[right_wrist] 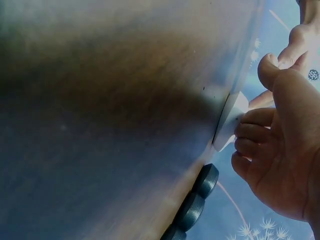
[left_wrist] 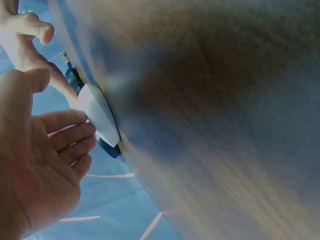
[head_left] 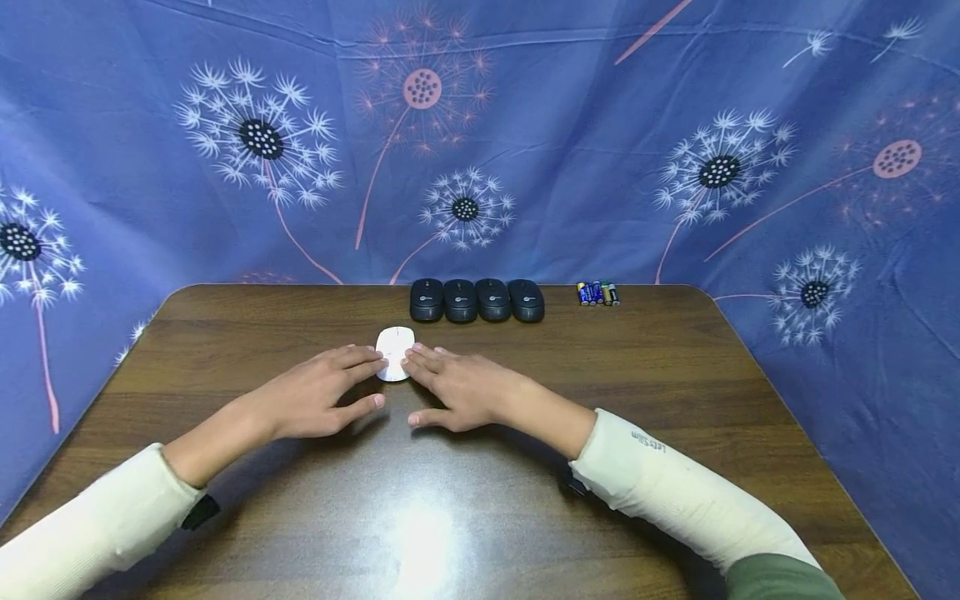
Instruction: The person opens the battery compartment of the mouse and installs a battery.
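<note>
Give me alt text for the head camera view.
A person's left hand and right hand touch opposite sides of a white mouse on a wood-grain table. Beyond it, four black mice sit in a row, with batteries to their right, before a blue dandelion-print cloth.

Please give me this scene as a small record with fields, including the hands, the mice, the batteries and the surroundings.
left hand: fingers extended, touching the left side of the white mouse
right hand: fingers extended, touching its right side
white mouse: on the table, nearer the person than the black mice
black mice: four, side by side near the far edge
batteries: several, grouped right of the black mice
table: brown, wood-grained
backdrop: blue cloth, dandelion print
</note>
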Motion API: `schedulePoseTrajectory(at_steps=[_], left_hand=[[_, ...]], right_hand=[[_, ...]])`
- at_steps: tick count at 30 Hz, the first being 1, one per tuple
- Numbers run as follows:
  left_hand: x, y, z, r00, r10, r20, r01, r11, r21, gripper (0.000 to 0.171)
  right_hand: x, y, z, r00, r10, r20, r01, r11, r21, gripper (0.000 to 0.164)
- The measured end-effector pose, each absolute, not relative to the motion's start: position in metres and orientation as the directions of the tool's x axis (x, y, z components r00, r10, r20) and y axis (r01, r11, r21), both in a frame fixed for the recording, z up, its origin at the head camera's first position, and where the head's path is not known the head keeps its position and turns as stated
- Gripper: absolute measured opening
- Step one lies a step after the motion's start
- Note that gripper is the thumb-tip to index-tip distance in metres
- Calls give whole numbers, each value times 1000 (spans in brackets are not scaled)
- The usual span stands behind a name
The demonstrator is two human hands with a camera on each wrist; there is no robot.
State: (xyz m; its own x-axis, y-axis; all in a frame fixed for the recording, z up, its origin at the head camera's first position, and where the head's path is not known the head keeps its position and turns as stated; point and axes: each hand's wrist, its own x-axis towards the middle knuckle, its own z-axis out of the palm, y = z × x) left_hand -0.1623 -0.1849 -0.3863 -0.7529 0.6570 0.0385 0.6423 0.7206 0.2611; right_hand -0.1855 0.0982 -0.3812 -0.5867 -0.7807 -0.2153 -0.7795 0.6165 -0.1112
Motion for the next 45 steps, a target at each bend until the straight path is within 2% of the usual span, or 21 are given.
schedulePoseTrajectory(at_steps=[6, 9, 11, 14, 18, 21, 23, 27, 34, 40, 45], left_hand=[[-163, -188, -387, -754, 655, 41, 633, 710, 309, 60], [-170, -187, -389, -752, 655, 75, 630, 681, 372, 53], [-176, -185, -390, -766, 637, 84, 608, 675, 418, 55], [-185, -183, -391, -807, 588, 60, 537, 687, 489, 74], [-198, -179, -394, -862, 506, -34, 401, 721, 566, 106], [-206, -177, -397, -864, 498, -74, 361, 715, 599, 114], [-210, -176, -400, -853, 519, -58, 385, 699, 603, 113], [-222, -178, -414, -834, 551, 18, 470, 694, 546, 100], [-214, -170, -395, -846, 532, -19, 446, 729, 519, 85], [-211, -174, -391, -820, 571, -37, 472, 711, 522, 76], [-208, -181, -393, -808, 587, -43, 463, 679, 570, 71]], right_hand=[[-187, 99, -381, -603, -775, -191, -750, 632, -196, 87], [-194, 100, -383, -635, -763, -121, -714, 639, -286, 76], [-200, 100, -386, -663, -746, -57, -690, 639, -338, 70], [-210, 100, -393, -710, -704, 17, -652, 647, -395, 72], [-224, 97, -402, -757, -653, 8, -596, 686, -417, 94], [-231, 93, -405, -772, -636, -24, -567, 705, -426, 107], [-235, 89, -407, -771, -636, -40, -559, 705, -437, 108], [-242, 85, -412, -773, -631, -62, -536, 703, -467, 107], [-275, 91, -459, -758, -652, -6, -586, 686, -430, 108], [-257, 97, -431, -731, -683, -12, -610, 661, -438, 92], [-237, 100, -406, -669, -740, 73, -684, 574, -450, 73]])
